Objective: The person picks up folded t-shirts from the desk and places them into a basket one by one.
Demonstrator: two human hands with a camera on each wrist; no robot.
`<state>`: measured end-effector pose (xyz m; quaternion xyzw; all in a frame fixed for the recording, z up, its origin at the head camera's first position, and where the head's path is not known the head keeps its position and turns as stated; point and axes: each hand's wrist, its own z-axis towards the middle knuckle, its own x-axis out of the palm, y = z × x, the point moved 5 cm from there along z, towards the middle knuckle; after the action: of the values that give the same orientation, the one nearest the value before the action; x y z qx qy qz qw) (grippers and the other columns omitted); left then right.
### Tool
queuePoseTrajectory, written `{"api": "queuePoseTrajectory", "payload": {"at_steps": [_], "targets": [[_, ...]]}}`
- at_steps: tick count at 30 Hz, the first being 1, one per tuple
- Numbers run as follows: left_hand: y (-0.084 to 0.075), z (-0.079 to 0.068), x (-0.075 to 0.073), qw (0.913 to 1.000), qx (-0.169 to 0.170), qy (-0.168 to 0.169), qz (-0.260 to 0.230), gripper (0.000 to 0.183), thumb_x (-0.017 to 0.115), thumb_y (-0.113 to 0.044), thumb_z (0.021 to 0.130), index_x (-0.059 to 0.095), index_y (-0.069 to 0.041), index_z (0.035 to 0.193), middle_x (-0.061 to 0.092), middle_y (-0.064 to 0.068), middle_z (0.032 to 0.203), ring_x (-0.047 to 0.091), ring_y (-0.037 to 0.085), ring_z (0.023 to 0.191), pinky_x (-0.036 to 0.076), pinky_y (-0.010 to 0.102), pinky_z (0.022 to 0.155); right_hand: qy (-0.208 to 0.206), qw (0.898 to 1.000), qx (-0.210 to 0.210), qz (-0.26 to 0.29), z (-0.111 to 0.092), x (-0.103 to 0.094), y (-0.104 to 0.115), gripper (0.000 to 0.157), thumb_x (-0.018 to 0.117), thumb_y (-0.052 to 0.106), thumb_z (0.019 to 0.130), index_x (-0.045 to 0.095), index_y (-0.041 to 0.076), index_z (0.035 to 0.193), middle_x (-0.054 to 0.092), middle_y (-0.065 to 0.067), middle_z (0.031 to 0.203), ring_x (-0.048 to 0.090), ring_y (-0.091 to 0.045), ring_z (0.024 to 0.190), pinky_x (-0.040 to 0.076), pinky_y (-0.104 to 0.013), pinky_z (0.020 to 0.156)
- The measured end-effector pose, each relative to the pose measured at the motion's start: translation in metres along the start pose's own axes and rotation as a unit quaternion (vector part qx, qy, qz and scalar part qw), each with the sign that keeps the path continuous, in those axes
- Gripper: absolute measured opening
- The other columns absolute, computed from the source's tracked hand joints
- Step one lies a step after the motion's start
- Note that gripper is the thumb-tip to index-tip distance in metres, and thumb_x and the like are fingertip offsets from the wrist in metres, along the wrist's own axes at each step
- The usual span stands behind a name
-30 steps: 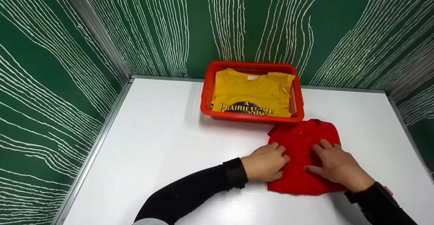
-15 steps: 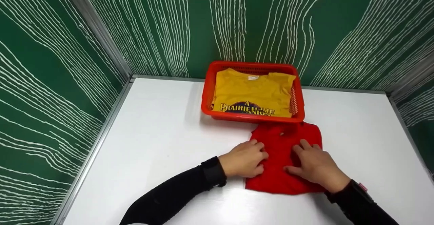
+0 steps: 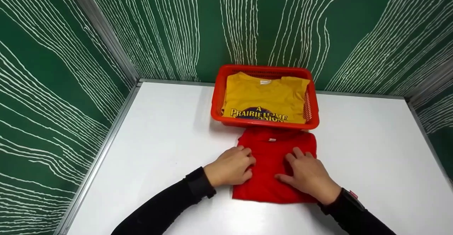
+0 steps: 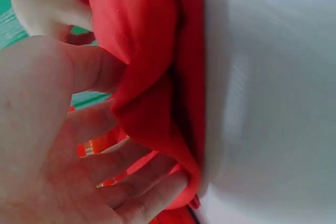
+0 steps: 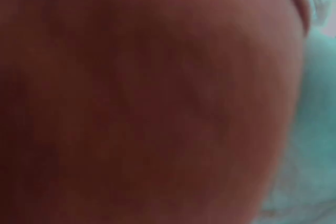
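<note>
A folded red shirt (image 3: 265,157) with a small white neck label lies on the white table, its upper edge right at the basket's front. My left hand (image 3: 231,166) rests its bent fingertips along the shirt's left side. In the left wrist view, that hand's spread fingers (image 4: 142,182) and thumb touch a raised fold of the red cloth (image 4: 152,103). My right hand (image 3: 308,175) lies on the right part of the shirt, fingers spread and pressing the fabric. Blurred skin fills most of the right wrist view, hiding that hand's fingertips.
A red plastic basket (image 3: 265,124) stands at the back of the table (image 3: 170,139), holding a folded yellow printed T-shirt (image 3: 265,95). Green walls (image 3: 170,26) with white wavy lines rise behind and beside the table. A metal edge strip (image 3: 102,153) runs along its left side.
Both hands have slid the red shirt leftward across the table, from the basket's right front corner to in front of the basket. The basket and yellow T-shirt have stayed in place.
</note>
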<state>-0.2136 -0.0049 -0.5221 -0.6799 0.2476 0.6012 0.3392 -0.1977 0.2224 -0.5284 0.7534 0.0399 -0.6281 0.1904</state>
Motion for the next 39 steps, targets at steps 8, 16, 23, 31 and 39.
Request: {"api": "queuePoseTrajectory", "payload": {"at_steps": [8, 16, 23, 31, 39], "targets": [[0.036, -0.002, -0.005, 0.9977, -0.05, -0.045, 0.002, 0.023, 0.067, -0.027, 0.109, 0.078, -0.015, 0.125, 0.068, 0.003, 0.127, 0.063, 0.022, 0.12, 0.057, 0.038, 0.1, -0.118, 0.991, -0.043, 0.04, 0.0, -0.02, -0.02, 0.033, 0.085, 0.023, 0.097, 0.078, 0.0, 0.119, 0.069, -0.015, 0.11, 0.067, -0.032, 0.096, 0.062, -0.054, 0.086], [0.033, 0.01, 0.005, 0.9987, -0.031, -0.023, 0.033, 0.043, 0.067, -0.037, 0.11, 0.069, -0.014, 0.146, 0.061, 0.007, 0.147, 0.059, 0.027, 0.137, 0.053, 0.041, 0.115, -0.048, 0.998, -0.039, 0.01, -0.003, -0.008, -0.039, 0.057, 0.085, 0.038, 0.097, 0.071, 0.002, 0.139, 0.063, -0.023, 0.137, 0.059, -0.046, 0.12, 0.063, -0.064, 0.092], [0.029, 0.008, 0.007, 0.9978, -0.028, -0.022, 0.056, 0.046, 0.065, -0.043, 0.11, 0.068, -0.018, 0.148, 0.062, 0.006, 0.141, 0.061, 0.025, 0.133, 0.053, 0.042, 0.112, -0.044, 0.999, -0.011, 0.001, -0.011, -0.008, -0.047, 0.059, 0.087, 0.038, 0.095, 0.07, 0.004, 0.139, 0.062, -0.021, 0.134, 0.058, -0.042, 0.112, 0.064, -0.06, 0.08], [0.044, -0.005, 0.007, 0.9973, -0.065, -0.016, 0.028, 0.048, 0.064, -0.045, 0.11, 0.069, -0.017, 0.149, 0.062, 0.009, 0.151, 0.06, 0.026, 0.136, 0.051, 0.044, 0.115, -0.053, 0.998, -0.024, -0.009, -0.01, -0.005, -0.041, 0.061, 0.087, 0.037, 0.095, 0.067, 0.0, 0.139, 0.062, -0.022, 0.136, 0.057, -0.042, 0.115, 0.065, -0.059, 0.083], [0.059, -0.018, 0.006, 0.9961, -0.085, -0.008, 0.022, 0.05, 0.063, -0.043, 0.111, 0.068, -0.015, 0.152, 0.062, 0.009, 0.15, 0.059, 0.027, 0.136, 0.049, 0.045, 0.117, -0.044, 0.999, -0.032, 0.0, 0.005, -0.001, -0.024, 0.063, 0.088, 0.04, 0.094, 0.068, 0.0, 0.138, 0.061, -0.019, 0.129, 0.055, -0.038, 0.113, 0.064, -0.057, 0.086]]}}
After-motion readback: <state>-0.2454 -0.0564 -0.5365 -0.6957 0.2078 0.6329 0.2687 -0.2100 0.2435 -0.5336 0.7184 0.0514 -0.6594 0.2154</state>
